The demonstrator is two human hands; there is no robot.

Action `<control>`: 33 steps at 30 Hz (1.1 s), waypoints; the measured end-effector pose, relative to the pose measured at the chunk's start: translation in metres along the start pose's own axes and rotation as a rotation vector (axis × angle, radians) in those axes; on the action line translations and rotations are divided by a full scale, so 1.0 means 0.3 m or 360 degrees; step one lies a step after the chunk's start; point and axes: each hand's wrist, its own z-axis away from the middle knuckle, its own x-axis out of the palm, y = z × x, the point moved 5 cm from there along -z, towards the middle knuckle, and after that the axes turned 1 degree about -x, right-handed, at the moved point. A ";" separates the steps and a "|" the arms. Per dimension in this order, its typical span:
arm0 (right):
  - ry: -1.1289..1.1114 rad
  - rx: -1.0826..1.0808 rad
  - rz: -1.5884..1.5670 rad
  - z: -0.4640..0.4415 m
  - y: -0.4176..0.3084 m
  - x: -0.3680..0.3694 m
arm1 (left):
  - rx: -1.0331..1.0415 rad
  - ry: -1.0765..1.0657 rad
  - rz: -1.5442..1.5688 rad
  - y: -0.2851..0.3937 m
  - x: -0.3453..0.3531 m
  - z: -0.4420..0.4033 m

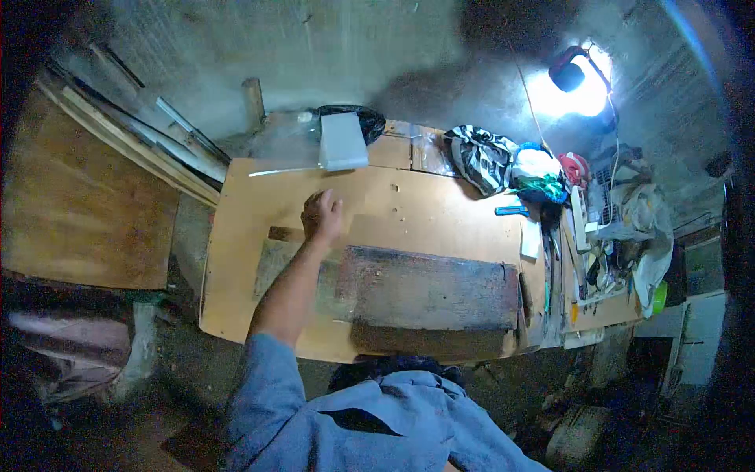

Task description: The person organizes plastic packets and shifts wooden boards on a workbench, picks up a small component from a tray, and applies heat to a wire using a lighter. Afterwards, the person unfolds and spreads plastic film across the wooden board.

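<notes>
My left hand [321, 215] is over the left half of the wooden table, with its fingers curled in and the thumb to the right. Whatever it may hold is hidden by the fingers. Just beyond it, a thin white strip [287, 171] lies near the table's back edge. A pale, flat, box-like block [344, 141] stands at the end of that strip. In front of my body, a worn dark board [432, 287] lies across the tabletop [244, 204]. My right hand does not show.
Striped cloth [480, 157] and other bundles sit at the back right, near a bright lamp [578, 82]. A blue-handled tool [512, 211] lies before them. Clutter and a wire rack [604, 197] fill the right side. Long planks [134, 145] lean at the left.
</notes>
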 end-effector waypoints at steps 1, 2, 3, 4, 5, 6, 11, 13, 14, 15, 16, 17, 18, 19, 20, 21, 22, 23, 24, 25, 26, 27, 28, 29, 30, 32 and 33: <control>0.0007 0.0011 -0.0010 0.003 0.003 -0.008 | 0.0005 0.0000 0.0008 -0.002 0.016 -0.035; 0.0007 0.0026 -0.0013 0.007 0.006 -0.013 | 0.0097 0.0093 -0.0091 0.004 0.026 -0.067; 0.0013 0.0042 -0.0020 0.011 0.009 -0.018 | 0.0190 0.0186 -0.0187 0.012 0.038 -0.102; 0.0015 0.0060 -0.0032 0.017 0.012 -0.021 | 0.0197 0.0184 -0.0174 0.011 0.059 -0.146; 0.0020 0.0080 -0.0042 0.023 0.015 -0.025 | 0.0184 0.0183 -0.0275 0.015 0.073 -0.190; 0.0025 0.0100 -0.0053 0.031 0.018 -0.026 | 0.0172 0.0182 -0.0378 0.020 0.089 -0.230; 0.0036 0.0192 -0.0101 0.065 0.042 -0.031 | 0.0237 0.0015 -0.0391 0.029 0.173 -0.364; 0.0042 0.0230 -0.0120 0.080 0.052 -0.034 | 0.0087 -0.0279 -0.0481 0.047 0.187 -0.372; 0.0044 0.0244 -0.0131 0.089 0.057 -0.036 | 0.0091 -0.0287 -0.0470 0.048 0.205 -0.379; 0.0050 0.0258 -0.0144 0.090 0.062 -0.040 | 0.0064 -0.0350 -0.0504 0.041 0.216 -0.383; 0.0049 0.0272 -0.0151 0.106 0.066 -0.038 | 0.0038 -0.0410 -0.0540 0.022 0.228 -0.389; 0.0052 0.0283 -0.0160 0.111 0.074 -0.039 | 0.0139 -0.0287 -0.0468 0.014 0.228 -0.396; 0.0050 0.0293 -0.0167 0.116 0.081 -0.037 | 0.0143 -0.0292 -0.0465 -0.003 0.240 -0.398; 0.0052 0.0297 -0.0175 0.120 0.088 -0.037 | 0.0237 -0.0239 -0.0479 -0.008 0.247 -0.397; 0.0052 0.0298 -0.0186 0.125 0.095 -0.034 | 0.0332 -0.0180 -0.0493 0.005 0.238 -0.399; 0.0056 0.0299 -0.0195 0.128 0.101 -0.037 | 0.0337 -0.0174 -0.0491 0.011 0.230 -0.406; 0.0055 0.0298 -0.0206 0.134 0.109 -0.034 | 0.0358 -0.0215 -0.0529 0.017 0.227 -0.414; 0.0056 0.0299 -0.0218 0.135 0.119 -0.032 | 0.0378 -0.0258 -0.0568 0.020 0.228 -0.417; 0.0063 0.0293 -0.0228 0.137 0.131 -0.030 | 0.0385 -0.0250 -0.0567 0.024 0.222 -0.420; 0.0069 0.0278 -0.0238 0.137 0.144 -0.034 | 0.0376 -0.0169 -0.0585 0.027 0.208 -0.421; 0.0072 0.0263 -0.0244 0.147 0.143 -0.030 | 0.0364 -0.0090 -0.0603 0.028 0.198 -0.421; 0.0073 0.0243 -0.0253 0.149 0.184 -0.027 | 0.0366 -0.0083 -0.0601 0.042 0.182 -0.421; 0.0091 0.0206 -0.0277 0.154 0.224 -0.030 | 0.0356 0.0134 -0.0402 0.056 0.139 -0.419; 0.0085 0.0141 -0.0279 0.164 0.250 -0.012 | 0.0346 0.0345 -0.0202 0.068 0.094 -0.408; 0.0100 0.0039 -0.0304 0.171 0.272 -0.007 | 0.0352 0.0344 -0.0203 0.082 0.072 -0.399; 0.0126 -0.0113 -0.0368 0.180 0.284 -0.005 | 0.0400 0.0702 0.0119 0.130 -0.038 -0.363; 0.0119 0.0000 -0.0454 0.164 0.275 -0.013 | 0.0445 0.0790 0.0171 0.164 -0.098 -0.329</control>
